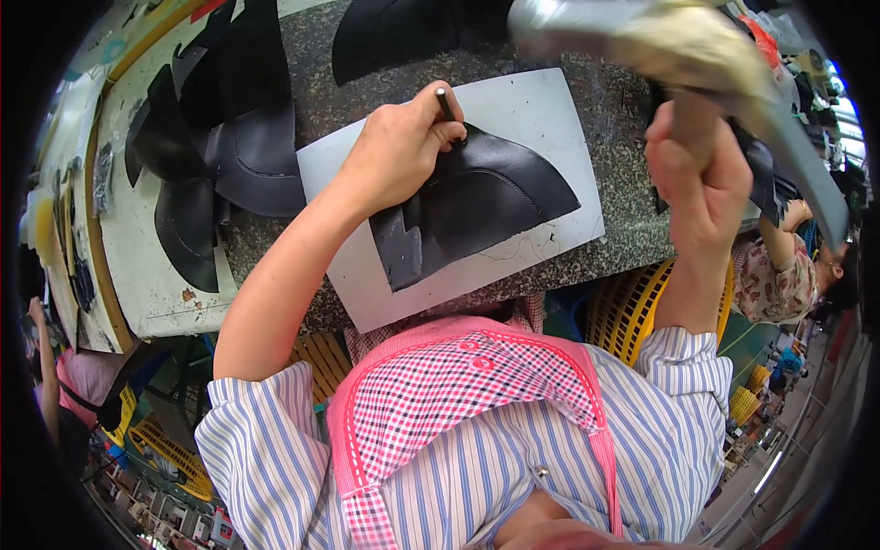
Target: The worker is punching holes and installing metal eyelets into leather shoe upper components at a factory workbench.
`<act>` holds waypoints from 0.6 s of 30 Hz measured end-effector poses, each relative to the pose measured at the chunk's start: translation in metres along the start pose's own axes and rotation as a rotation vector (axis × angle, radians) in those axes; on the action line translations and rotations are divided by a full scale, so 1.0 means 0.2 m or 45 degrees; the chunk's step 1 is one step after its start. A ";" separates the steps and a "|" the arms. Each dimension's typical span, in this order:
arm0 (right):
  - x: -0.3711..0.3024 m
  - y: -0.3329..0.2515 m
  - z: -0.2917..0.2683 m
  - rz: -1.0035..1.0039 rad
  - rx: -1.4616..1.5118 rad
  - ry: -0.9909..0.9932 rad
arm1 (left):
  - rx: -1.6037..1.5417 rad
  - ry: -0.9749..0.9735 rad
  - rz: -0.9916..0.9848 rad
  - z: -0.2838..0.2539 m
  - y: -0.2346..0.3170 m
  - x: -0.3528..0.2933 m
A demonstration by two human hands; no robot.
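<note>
Black leather piece lies on a white board, its pointed right end just inside the board's right edge and its lower left corner well inside the near one. The board's lower corner reaches about to the near edge of the speckled counter; right of the board runs a bare strip of stone, while dark leather parts crowd its left edge and more black pieces lie beyond its far side. The left hand's fingers pinch a slim dark punch at the leather's far edge; they hide its lower end, so I cannot tell whether it touches. The right hand's fingers wrap the handle of a raised hammer, whose blurred head is cut off by the upper border, its outline hard to make out.
</note>
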State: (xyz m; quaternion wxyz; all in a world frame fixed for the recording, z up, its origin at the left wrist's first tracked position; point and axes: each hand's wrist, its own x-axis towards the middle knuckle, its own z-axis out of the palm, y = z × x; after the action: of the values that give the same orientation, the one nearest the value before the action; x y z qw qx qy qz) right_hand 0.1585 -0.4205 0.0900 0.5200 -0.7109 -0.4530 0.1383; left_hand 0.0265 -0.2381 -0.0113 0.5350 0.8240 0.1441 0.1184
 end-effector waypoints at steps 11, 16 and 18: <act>-0.10 0.24 0.11 0.451 -0.760 -0.333 | -0.140 0.003 -0.198 0.00 0.01 0.06; -0.20 0.31 0.18 0.536 0.055 -0.161 | -0.241 0.086 -0.104 -0.17 0.02 0.20; -0.16 0.17 0.02 0.435 0.172 -0.066 | -0.443 0.469 0.046 -0.26 -0.08 0.38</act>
State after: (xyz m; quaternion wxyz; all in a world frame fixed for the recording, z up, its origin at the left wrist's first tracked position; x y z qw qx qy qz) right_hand 0.1553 -0.4438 0.0491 0.5237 -0.7371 -0.3286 0.2729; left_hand 0.0761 -0.1596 -0.0026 0.6313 0.6864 0.2021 0.2991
